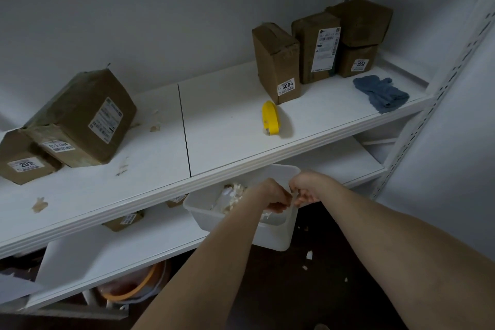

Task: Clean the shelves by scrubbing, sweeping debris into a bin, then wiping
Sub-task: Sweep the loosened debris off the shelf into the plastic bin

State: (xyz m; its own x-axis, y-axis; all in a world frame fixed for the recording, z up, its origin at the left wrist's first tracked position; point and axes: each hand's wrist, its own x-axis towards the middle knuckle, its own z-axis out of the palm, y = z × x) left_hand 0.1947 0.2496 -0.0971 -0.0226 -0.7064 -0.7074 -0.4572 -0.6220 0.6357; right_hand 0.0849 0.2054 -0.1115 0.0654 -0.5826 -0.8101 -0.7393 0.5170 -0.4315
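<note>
Emptying scraps into the plastic bin seems the step: right hand pinches its rim just under the shelf edge, left hand curls inside, grip unclear; next, sweep the remaining debris over

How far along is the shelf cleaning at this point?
Partly done. Pale debris already lies in the white bin, and the yellow scraper is set down. In hand: the right hand seems to grip the bin's rim while the left hand reaches inside, fingers curled. Left: brown residue on the top shelf's left half, scraps on the floor, and wiping, since the blue cloth lies untouched.
</note>
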